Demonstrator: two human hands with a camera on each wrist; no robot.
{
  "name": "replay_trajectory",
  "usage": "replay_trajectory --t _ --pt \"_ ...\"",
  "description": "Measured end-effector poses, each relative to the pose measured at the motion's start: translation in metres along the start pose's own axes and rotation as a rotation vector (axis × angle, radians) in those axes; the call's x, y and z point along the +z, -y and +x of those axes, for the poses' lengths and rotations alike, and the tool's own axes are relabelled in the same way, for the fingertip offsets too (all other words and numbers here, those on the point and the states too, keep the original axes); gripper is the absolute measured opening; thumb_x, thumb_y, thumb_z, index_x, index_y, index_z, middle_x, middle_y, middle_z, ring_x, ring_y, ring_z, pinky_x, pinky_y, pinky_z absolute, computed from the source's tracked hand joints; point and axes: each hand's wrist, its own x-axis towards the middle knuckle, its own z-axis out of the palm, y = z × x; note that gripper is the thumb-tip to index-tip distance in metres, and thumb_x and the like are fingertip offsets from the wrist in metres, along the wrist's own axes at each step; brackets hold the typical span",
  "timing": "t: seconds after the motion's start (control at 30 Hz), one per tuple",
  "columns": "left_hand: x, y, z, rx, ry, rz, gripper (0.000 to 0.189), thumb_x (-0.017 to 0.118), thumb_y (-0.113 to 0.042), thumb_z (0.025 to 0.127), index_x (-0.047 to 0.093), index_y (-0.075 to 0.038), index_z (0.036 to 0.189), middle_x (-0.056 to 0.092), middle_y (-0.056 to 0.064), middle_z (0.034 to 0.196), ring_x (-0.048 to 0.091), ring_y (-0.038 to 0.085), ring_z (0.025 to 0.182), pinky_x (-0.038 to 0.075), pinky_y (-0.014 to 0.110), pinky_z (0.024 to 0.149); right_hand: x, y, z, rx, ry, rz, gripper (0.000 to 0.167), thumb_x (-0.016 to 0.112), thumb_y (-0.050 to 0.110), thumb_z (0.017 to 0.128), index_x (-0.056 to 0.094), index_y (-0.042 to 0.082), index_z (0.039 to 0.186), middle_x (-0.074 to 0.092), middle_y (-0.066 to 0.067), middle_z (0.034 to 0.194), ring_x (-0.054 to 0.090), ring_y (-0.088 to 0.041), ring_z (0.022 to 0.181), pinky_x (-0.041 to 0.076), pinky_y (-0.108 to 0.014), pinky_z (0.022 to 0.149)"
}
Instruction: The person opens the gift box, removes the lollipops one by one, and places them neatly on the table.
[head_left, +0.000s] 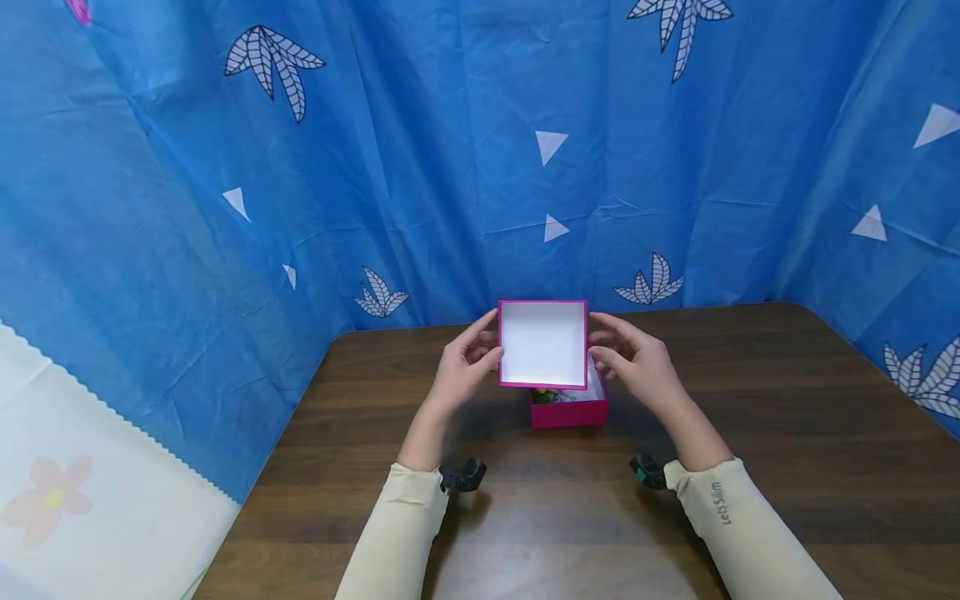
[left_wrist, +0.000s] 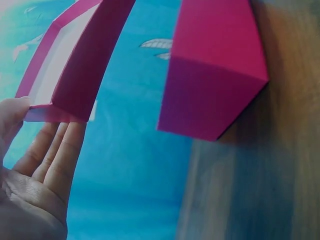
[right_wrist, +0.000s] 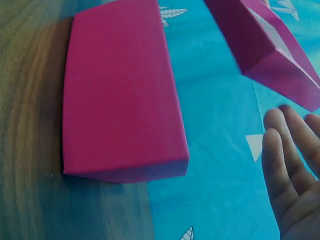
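Note:
A square magenta box lid (head_left: 543, 343) is tilted up in the head view, its white inside facing me. My left hand (head_left: 461, 367) pinches its left side, with the thumb on the rim and the fingers along the outer wall in the left wrist view. On the other side, my right hand (head_left: 637, 358) is held close to the lid's right edge. In the right wrist view its fingers (right_wrist: 280, 165) are extended, with a gap below the lid's corner. Behind and below the lid, the magenta box (head_left: 570, 414) stands on the table, partly hidden; something green and yellow shows inside.
The brown wooden table (head_left: 360, 508) runs back to a blue curtain (head_left: 450, 150) with white leaf and triangle prints. Dark wrist devices (head_left: 468, 475) sit at both sleeve cuffs. A pale cloth with a flower print (head_left: 48, 500) hangs at the left.

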Motion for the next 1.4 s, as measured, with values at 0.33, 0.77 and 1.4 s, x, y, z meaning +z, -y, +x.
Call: replay_trajectory --t 0.33,0.77,1.4 --pt "-0.025 -0.002 -0.001 -0.158 -0.077 -0.01 0.055 0.068 -0.015 0.095 0.051 -0.025 0.147 0.064 0.022 0.122 0.069 0.029 0.103 0.061 0.04 0.083 0.028 0.015 -0.006 -0.178 0.032 -0.143 0.071 0.081 0.019 0.084 0.05 0.015 0.147 0.062 -0.009 0.131 0.066 -0.019 0.094 0.06 -0.028 0.073" --pt "-0.052 0.004 -0.005 -0.248 -0.06 0.031 0.051 0.063 -0.017 0.098 0.051 -0.025 0.147 0.062 0.017 0.116 0.061 0.021 0.09 0.059 0.025 0.077 0.06 0.029 -0.013 -0.197 0.036 -0.242 0.078 0.085 0.022 0.079 0.05 0.013 0.148 0.06 -0.012 0.129 0.066 -0.022 0.095 0.063 -0.039 0.072" --pt "-0.081 0.005 -0.013 -0.373 -0.115 0.139 0.056 0.056 -0.017 0.099 0.043 -0.031 0.152 0.056 0.014 0.119 0.048 0.025 0.105 0.05 0.028 0.084 0.102 0.053 -0.006 -0.113 0.033 -0.167 0.059 0.083 0.017 0.082 0.061 0.01 0.137 0.067 -0.011 0.124 0.071 -0.019 0.091 0.062 -0.037 0.082"
